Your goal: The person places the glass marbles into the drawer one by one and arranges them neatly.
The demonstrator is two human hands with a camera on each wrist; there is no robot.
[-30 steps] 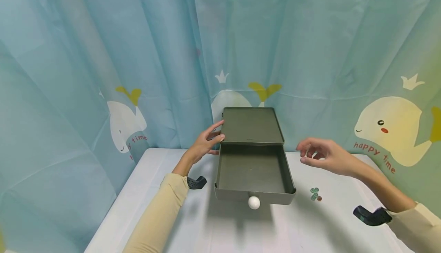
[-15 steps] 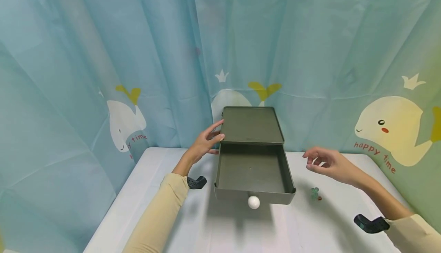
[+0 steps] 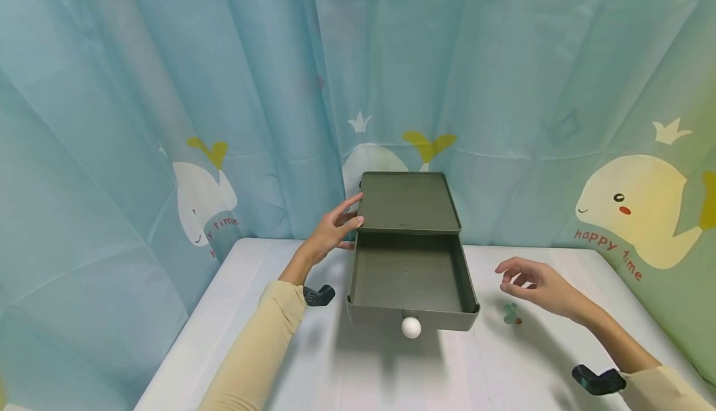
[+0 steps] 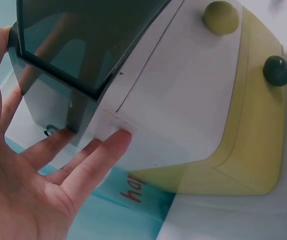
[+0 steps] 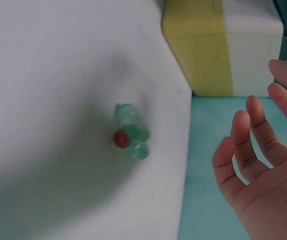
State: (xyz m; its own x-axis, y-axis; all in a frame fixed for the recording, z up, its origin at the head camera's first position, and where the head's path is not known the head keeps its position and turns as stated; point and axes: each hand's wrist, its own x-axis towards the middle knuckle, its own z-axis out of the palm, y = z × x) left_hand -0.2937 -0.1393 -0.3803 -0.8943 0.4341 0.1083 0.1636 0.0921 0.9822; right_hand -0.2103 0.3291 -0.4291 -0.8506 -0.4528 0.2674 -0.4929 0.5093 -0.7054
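A small chest of drawers stands on the table, its dark green top point(image 3: 409, 203) level with my left hand point(image 3: 330, 234). That hand rests along the chest's left side with fingers spread and fairly straight. The dark green top drawer point(image 3: 407, 277) is pulled out, with nothing seen inside and a white knob point(image 3: 411, 327) in front. My right hand point(image 3: 539, 286) hovers right of the drawer, fingers loosely bent and holding nothing. Just below it in the head view lie several small translucent green beads point(image 3: 510, 313) and a reddish one point(image 5: 121, 138), clustered together.
Below the top drawer, the left wrist view shows a white drawer point(image 4: 183, 90) with a yellow knob point(image 4: 221, 18) and a yellow drawer point(image 4: 256, 145) with a green knob point(image 4: 277, 70). A whale-patterned curtain point(image 3: 492, 87) hangs behind the white table point(image 3: 414, 386).
My right hand has moved lower and slightly right, nearer to the beads. The left hand stays on the side of the chest, and the drawer remains pulled out.
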